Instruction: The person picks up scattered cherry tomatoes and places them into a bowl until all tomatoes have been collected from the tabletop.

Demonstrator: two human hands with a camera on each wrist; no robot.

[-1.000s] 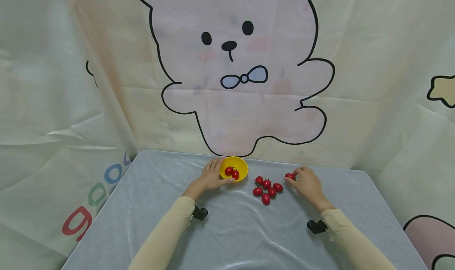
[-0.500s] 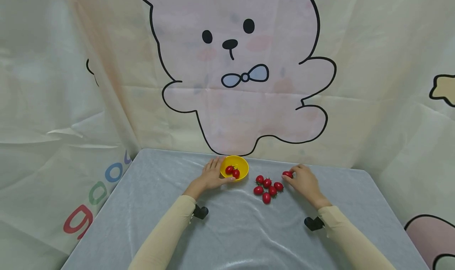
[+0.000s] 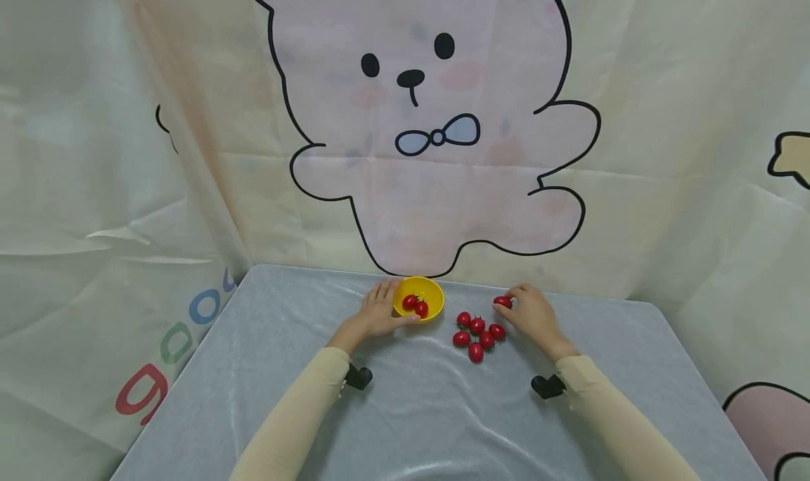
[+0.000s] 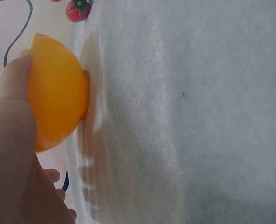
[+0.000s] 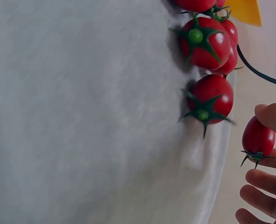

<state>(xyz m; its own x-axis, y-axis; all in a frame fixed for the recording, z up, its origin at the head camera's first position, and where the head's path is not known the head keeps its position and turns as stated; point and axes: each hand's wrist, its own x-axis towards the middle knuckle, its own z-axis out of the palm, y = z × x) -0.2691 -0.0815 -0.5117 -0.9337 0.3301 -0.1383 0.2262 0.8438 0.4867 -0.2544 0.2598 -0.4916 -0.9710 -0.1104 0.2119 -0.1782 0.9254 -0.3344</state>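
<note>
My left hand point(image 3: 380, 314) rests against the left side of a small yellow bowl point(image 3: 437, 296), its fingers straight and spread. The thumb lies along the near rim; in the left wrist view it touches the outside of the bowl point(image 4: 58, 93). Two red cherry tomatoes point(image 3: 410, 302) lie inside. Between thumb and fingertips my right hand point(image 3: 533, 317) pinches another cherry tomato point(image 3: 503, 302), above the far part of the table. The right wrist view shows this tomato point(image 5: 259, 136) with its green stem end downward in the picture, the other fingers loosely spread.
Several cherry tomatoes point(image 3: 476, 353) lie in a loose cluster on the grey tablecloth point(image 3: 418, 411), between the bowl and my right hand. Behind the table's far edge hangs a cloth backdrop point(image 3: 405, 207) with a cartoon bear. Black wrist mounts point(image 3: 548, 387) sit below both hands.
My right hand has moved left and slightly farther away with the pinched cherry tomato, toward the bowl. My left hand and the bowl stay in place; the view shifts slightly.
</note>
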